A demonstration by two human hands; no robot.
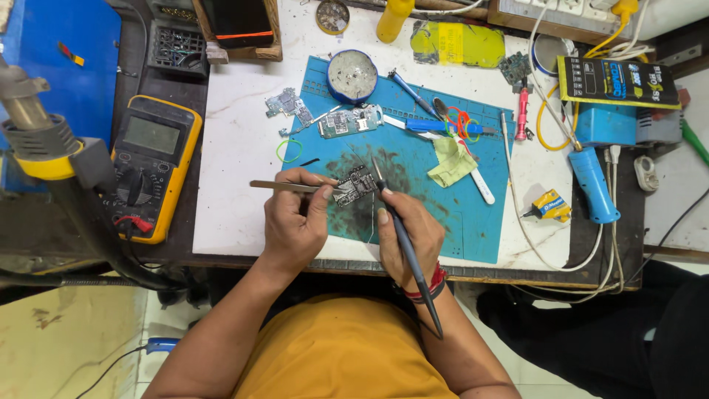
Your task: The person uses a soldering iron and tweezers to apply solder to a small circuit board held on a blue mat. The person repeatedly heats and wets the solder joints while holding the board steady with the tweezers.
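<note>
My left hand [295, 222] has its grip closed on thin metal tweezers [292, 186], whose tips meet the left edge of the small dark circuit board [354, 185]. My right hand [410, 236] is wrapped pen-style around a slim dark soldering iron [399, 229], its point at the board's right edge. The board lies on the blue work mat [473, 222], over a sooty, scuffed patch, between my two hands.

To do this well, I judge I should brace both wrists on the mat's near edge, pin the board flat with the tweezers, and bring only the very tip of the iron to one joint, briefly.

The mat looks rubbery and matte, with moulded compartments along its top. Two more bare boards [347, 120], silvery and irregular, lie above. A round blue tin [353, 75] holds dull grey residue. A crumpled yellow-green cloth [452, 162] sits right of my work. On the white, stained tabletop [236, 170], a green rubber band [289, 151] curls; a yellow-cased multimeter [151, 166] rests at the left.
</note>
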